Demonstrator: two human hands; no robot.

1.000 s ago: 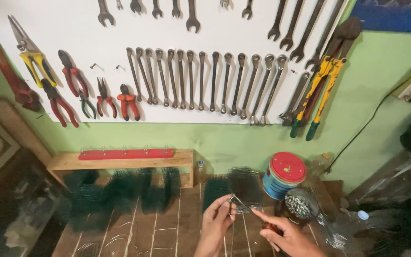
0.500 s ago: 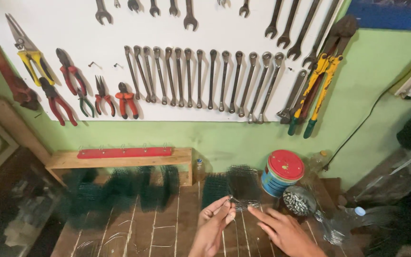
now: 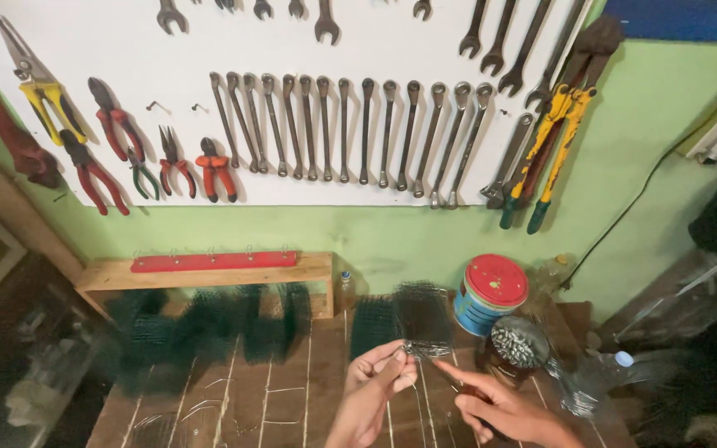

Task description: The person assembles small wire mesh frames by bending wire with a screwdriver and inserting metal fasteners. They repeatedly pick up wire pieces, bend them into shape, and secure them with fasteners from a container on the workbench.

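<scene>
— While we look down at the wooden bench (image 3: 292, 398), what do we see in our hands?

— Our left hand (image 3: 375, 394) pinches the lower edge of a small dark mesh piece (image 3: 422, 319) between thumb and fingertips, clamped on it; the piece stands upright just left of the blue tin with the red lid (image 3: 491, 294); our right hand (image 3: 504, 411) lies just below and to the right of the mesh, its forefinger stretched toward the left hand; it seems curled round a thin dark tool, yet we cannot tell what it grips, nor how firmly.

— And what lies around that tin?

— Just below it sits a round container of small pale bits (image 3: 518, 344); to its right lies a clear plastic bottle (image 3: 595, 377); well to its left, more dark mesh pieces (image 3: 209, 328) lean under a low wooden shelf with a red strip (image 3: 213, 261); above it, on the white wall board, hangs a row of wrenches (image 3: 350, 133), with red-handled pliers (image 3: 213, 170) far left and yellow-handled cutters (image 3: 553, 141) up to the right.
</scene>
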